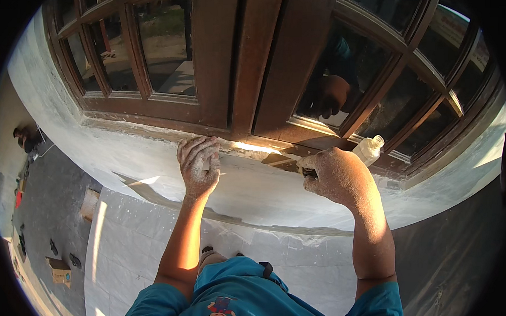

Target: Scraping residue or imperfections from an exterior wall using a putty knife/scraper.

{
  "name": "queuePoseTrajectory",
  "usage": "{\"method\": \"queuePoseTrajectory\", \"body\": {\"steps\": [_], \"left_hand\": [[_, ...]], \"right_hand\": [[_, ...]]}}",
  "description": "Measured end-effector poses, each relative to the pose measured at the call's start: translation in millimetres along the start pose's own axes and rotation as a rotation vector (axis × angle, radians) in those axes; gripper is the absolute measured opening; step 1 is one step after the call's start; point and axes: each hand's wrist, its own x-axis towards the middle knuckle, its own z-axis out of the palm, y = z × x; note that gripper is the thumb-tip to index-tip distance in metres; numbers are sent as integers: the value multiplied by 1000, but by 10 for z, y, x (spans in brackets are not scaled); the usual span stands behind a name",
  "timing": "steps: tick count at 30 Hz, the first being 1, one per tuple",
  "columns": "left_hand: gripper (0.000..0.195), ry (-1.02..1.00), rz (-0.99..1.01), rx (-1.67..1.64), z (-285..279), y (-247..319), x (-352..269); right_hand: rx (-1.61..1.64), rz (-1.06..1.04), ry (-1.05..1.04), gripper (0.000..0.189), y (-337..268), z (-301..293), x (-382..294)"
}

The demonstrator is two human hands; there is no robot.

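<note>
A wooden window frame (pixel 256 74) with glass panes stands above a plastered wall (pixel 252 191). Dust coats my left hand (pixel 199 166), which rests with bent fingers at the ledge under the frame; whether it holds anything cannot be told. My right hand (pixel 340 177), also dusty, is closed around a small dark handle (pixel 309 172), mostly hidden by the fingers. A thin pale strip or blade (pixel 290 155) extends from near that hand along the ledge (pixel 257 149). Just beyond the right hand is a pale bottle (pixel 369 149), uncapped and tilted.
Below the wall lies a tiled floor (pixel 141 246). At the lower left are a cardboard box (pixel 59 271), sandals (pixel 74 260) and a board (pixel 90 204). Another person (pixel 26 139) is low down at the far left.
</note>
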Motion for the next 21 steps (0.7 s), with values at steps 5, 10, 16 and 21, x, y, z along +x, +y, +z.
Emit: {"method": "queuePoseTrajectory", "body": {"steps": [5, 10, 16, 21], "left_hand": [[14, 18, 0, -18, 20, -35, -27], [14, 20, -13, -10, 40, -33, -24], [13, 19, -20, -8, 13, -37, -31], [13, 7, 4, -7, 41, -28, -4]], "right_hand": [[63, -39, -21, 29, 74, -133, -28], [74, -17, -128, 35, 101, -208, 39], [103, -73, -31, 36, 5, -142, 88], [20, -2, 5, 35, -49, 75, 113]]}}
